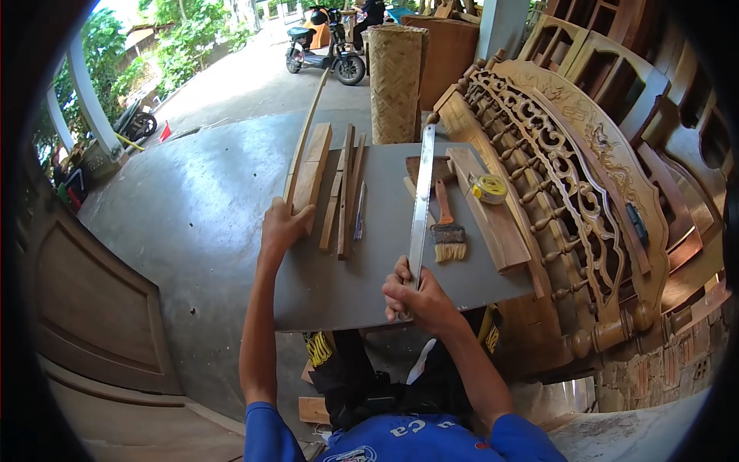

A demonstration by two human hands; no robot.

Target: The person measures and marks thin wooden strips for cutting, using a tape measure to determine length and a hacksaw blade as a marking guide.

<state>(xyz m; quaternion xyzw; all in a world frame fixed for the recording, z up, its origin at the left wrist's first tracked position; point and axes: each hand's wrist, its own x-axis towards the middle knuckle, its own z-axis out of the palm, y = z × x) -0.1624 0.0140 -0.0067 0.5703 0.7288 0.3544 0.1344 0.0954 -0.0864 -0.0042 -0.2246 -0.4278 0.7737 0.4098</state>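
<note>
Left hand (pixel 286 221): fingers closed around the near end of a thin wooden strip (pixel 309 127), which reaches past the far side of the counter (pixel 377 281); a thicker wooden block (pixel 312 171) lies alongside. Right hand (pixel 418 298): fingers clamped on the lower part of a steel ruler (pixel 422 200), pointing away over the counter.

Assessment: the strip should be light, dry to grip and somewhat springy, better balanced if held near its middle; the ruler, stiff along its edge but smooth, is best held by its flat faces.

Surface: grey, flat; a paintbrush (pixel 448 235) and a tape measure (pixel 488 189) at right. Room: open-sided workshop, concrete floor (pixel 200 231), carved wooden panels (pixel 596 127) stacked at right, scooter (pixel 327 52) beyond.
</note>
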